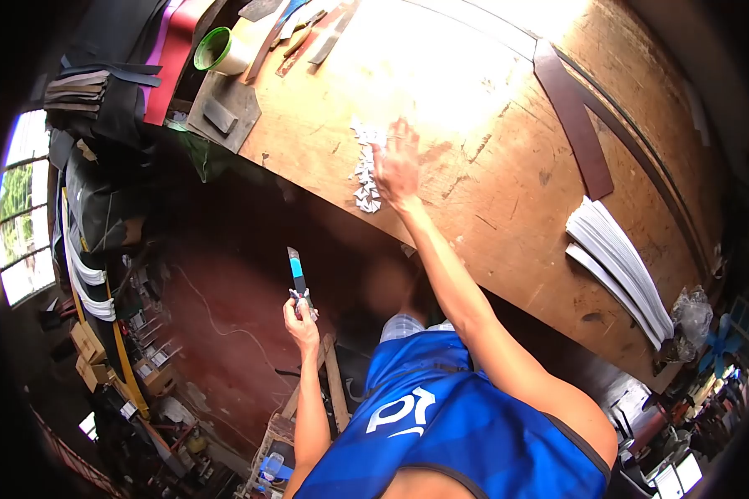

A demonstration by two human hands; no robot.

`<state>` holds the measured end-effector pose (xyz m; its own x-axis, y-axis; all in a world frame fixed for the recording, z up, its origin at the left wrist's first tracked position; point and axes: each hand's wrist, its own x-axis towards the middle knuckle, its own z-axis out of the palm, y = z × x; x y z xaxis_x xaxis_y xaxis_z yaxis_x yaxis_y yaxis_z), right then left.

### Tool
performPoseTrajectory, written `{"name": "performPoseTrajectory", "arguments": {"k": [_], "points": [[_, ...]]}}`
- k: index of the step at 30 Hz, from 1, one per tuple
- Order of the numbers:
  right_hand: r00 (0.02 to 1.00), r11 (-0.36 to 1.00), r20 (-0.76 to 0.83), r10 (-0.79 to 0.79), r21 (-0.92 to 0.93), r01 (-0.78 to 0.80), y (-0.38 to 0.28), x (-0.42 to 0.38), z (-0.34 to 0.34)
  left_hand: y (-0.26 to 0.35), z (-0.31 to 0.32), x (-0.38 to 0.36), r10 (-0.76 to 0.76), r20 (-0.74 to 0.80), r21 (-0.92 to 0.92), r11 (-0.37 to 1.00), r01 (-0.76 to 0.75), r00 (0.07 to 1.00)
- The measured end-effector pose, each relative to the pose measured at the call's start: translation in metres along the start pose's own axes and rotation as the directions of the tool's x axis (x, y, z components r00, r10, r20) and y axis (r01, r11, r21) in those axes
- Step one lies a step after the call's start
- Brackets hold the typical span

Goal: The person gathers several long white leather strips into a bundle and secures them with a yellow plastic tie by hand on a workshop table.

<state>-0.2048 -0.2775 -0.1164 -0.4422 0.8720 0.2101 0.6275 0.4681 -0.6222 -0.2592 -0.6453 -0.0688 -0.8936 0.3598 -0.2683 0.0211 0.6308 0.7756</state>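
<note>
My left hand (302, 323) is closed around the lower end of a knife (296, 264) with a bright blue band below its tip. The blade points up and away from me, over the floor beside the table. My right hand (398, 166) lies palm down on the wooden table (491, 200), fingers spread. Against its thumb side is a small heap of white triangular scraps (366, 179), close to the table's near edge. Whether any scraps lie under the palm is hidden.
A stack of white strips (620, 266) and a dark brown strap-like piece (576, 125) lie on the table's right. At the far left stand a green-rimmed cup (214, 50), several tools (304, 37) and a dark block (220, 116). A crumpled clear bag (691, 316) sits at the right corner.
</note>
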Motion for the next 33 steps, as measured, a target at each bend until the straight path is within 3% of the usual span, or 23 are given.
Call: {"name": "performPoseTrajectory", "arguments": {"k": [2, 4, 5, 7, 8, 9, 10, 11, 12, 13, 16, 18, 19, 21, 23, 25, 26, 27, 29, 31, 33], "points": [[0.996, 0.996, -0.069, 0.060, -0.059, -0.064, 0.032, -0.019, -0.021, -0.006, 0.000, -0.002, -0.025, -0.003, -0.015, 1.000, 0.025, 1.000], [0.966, 0.966, -0.094, 0.242, -0.070, -0.249, 0.056, -0.040, -0.041, -0.015, 0.000, -0.006, -0.048, 0.002, 0.007, 0.999, 0.048, 0.999], [0.966, 0.967, -0.094, 0.240, -0.066, -0.246, 0.057, -0.040, -0.033, -0.019, 0.000, -0.008, -0.051, 0.019, -0.008, 0.999, 0.051, 0.999], [0.972, 0.904, -0.132, 0.196, -0.361, -0.231, 0.056, -0.043, -0.027, -0.018, 0.002, -0.010, -0.077, 0.038, -0.004, 0.997, 0.077, 0.996], [0.973, 0.925, 0.060, 0.223, -0.329, -0.192, 0.052, -0.037, -0.016, -0.017, 0.002, -0.010, -0.076, 0.052, 0.016, 0.997, 0.075, 0.996], [0.993, 0.941, 0.085, 0.077, -0.335, -0.045, 0.040, -0.029, -0.004, -0.017, 0.001, -0.010, -0.076, 0.067, 0.027, 0.997, 0.074, 0.995], [0.997, 0.966, 0.071, -0.011, -0.256, 0.029, 0.030, -0.026, 0.017, -0.017, 0.001, -0.009, -0.072, 0.062, 0.018, 0.997, 0.071, 0.995], [0.982, 0.976, 0.159, -0.104, -0.176, 0.132, 0.015, -0.016, 0.027, -0.017, 0.003, -0.007, -0.066, 0.060, 0.004, 0.998, 0.066, 0.996], [0.986, 0.988, 0.088, -0.144, 0.060, 0.139, 0.005, -0.011, 0.035, -0.015, 0.002, -0.005, -0.060, 0.059, 0.046, 0.997, 0.058, 0.996], [0.984, 0.980, 0.031, -0.177, 0.103, 0.173, -0.005, -0.004, 0.026, -0.017, 0.001, -0.002, -0.065, 0.056, 0.025, 0.998, 0.064, 0.996], [0.992, 0.991, -0.098, -0.076, 0.105, 0.086, 0.012, -0.006, -0.015, -0.014, -0.004, 0.002, -0.065, 0.054, -0.018, 0.998, 0.066, 0.996], [0.985, 0.995, -0.169, -0.036, -0.099, 0.019, 0.056, -0.027, -0.058, -0.020, -0.006, 0.003, -0.060, 0.050, 0.017, 0.998, 0.060, 0.997], [0.985, 0.993, -0.171, -0.029, -0.117, 0.009, 0.073, -0.040, -0.078, -0.026, -0.006, 0.002, -0.063, 0.057, 0.034, 0.998, 0.062, 0.996], [0.972, 0.998, -0.232, 0.039, 0.065, -0.024, 0.091, -0.072, -0.108, -0.026, -0.002, -0.001, -0.073, 0.072, 0.038, 0.997, 0.070, 0.995], [0.982, 0.950, -0.158, 0.106, 0.307, -0.053, 0.062, -0.090, -0.108, -0.025, 0.006, -0.003, -0.118, 0.089, 0.022, 0.993, 0.116, 0.989], [0.930, 0.662, 0.092, 0.355, 0.678, -0.320, 0.014, -0.110, -0.077, -0.001, 0.021, -0.005, -0.088, 0.086, -0.026, 0.996, 0.090, 0.992], [0.802, 0.484, 0.392, 0.451, 0.647, -0.589, -0.015, -0.115, -0.069, 0.016, 0.029, -0.007, -0.067, 0.066, -0.075, 0.995, 0.072, 0.996], [0.758, 0.254, 0.492, 0.429, 0.739, -0.623, -0.031, -0.138, -0.019, 0.033, 0.035, -0.009, -0.060, 0.072, -0.073, 0.995, 0.065, 0.996], [0.510, -0.041, 0.768, 0.388, 0.567, -0.823, -0.071, -0.174, 0.032, 0.065, 0.052, -0.013, -0.020, 0.054, -0.229, 0.973, 0.032, 0.998], [0.075, -0.392, 0.954, 0.291, 0.191, -0.900, -0.109, -0.210, 0.071, 0.078, 0.069, -0.015, -0.043, -0.050, -0.410, 0.912, 0.019, 0.998], [0.092, -0.594, 0.983, -0.162, -0.022, -0.804, -0.132, -0.232, 0.069, 0.074, 0.067, 0.005, -0.227, -0.224, -0.598, 0.800, 0.050, 0.948]]}}
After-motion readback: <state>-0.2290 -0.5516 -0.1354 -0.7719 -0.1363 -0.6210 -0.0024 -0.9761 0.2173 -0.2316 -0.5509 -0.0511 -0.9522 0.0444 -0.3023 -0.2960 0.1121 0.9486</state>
